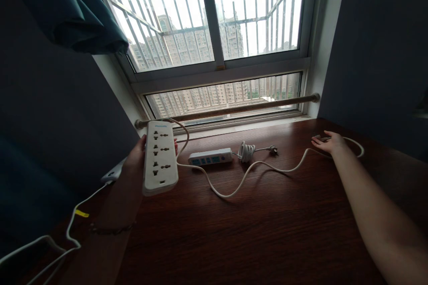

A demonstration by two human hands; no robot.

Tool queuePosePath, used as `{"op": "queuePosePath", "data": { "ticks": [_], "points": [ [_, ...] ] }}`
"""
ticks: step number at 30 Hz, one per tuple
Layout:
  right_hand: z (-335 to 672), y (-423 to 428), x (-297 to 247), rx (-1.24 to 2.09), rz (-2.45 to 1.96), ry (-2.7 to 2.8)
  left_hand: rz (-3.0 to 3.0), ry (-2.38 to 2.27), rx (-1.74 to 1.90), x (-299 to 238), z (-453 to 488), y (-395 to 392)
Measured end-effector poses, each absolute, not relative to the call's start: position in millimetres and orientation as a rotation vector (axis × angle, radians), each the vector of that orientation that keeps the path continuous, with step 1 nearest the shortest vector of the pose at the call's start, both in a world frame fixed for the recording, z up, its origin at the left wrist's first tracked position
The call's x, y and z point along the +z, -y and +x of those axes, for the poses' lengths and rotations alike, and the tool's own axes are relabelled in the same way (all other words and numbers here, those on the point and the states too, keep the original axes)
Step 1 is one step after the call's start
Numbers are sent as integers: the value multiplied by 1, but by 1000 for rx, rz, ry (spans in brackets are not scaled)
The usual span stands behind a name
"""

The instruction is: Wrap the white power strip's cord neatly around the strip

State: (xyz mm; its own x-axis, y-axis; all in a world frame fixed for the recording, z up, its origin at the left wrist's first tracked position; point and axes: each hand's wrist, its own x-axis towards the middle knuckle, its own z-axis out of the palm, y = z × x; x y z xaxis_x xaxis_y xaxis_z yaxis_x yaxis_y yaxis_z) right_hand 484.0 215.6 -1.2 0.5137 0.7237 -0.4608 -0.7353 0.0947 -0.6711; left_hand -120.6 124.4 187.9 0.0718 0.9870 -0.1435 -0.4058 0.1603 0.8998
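White power strip (pixel 161 160) is up over the worktop (pixel 240 236), sockets facing my head camera; I have the left hand (pixel 139 151) wrapped round its sides from behind. Out to the right I've got the right hand (pixel 331 143) gripping the plug (pixel 316 137), and the cord (pixel 227 196) runs in loose waves between them. I see a second strip (pixel 210 157) lying near the window (pixel 219 22), its lead coiled (pixel 246 152)

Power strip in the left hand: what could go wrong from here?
Snag: the slack white cord runs close by the smaller power strip and might catch its coiled cord.
Drop: only the left hand visibly holds the larger power strip, so it could slip and hit the tabletop.
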Motion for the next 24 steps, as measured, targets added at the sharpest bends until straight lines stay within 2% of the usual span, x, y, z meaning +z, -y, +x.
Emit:
{"op": "queuePosePath", "data": {
  "ticks": [5, 12, 19, 24],
  "points": [
    [482, -215, 1, 1086, -999, -18, 878, -1054, 1236, 188, -117, -123],
    [475, -210, 8, 1080, -1026, -38, 1414, -1067, 1100, 179, -129, -133],
    [458, -196, 31, 1052, -1145, -92, 1053, -973, 1142, 179, -132, -134],
    [445, -184, 63, 773, -1266, -39, 996, -968, 1140, 184, -118, -122]
  ]
}}
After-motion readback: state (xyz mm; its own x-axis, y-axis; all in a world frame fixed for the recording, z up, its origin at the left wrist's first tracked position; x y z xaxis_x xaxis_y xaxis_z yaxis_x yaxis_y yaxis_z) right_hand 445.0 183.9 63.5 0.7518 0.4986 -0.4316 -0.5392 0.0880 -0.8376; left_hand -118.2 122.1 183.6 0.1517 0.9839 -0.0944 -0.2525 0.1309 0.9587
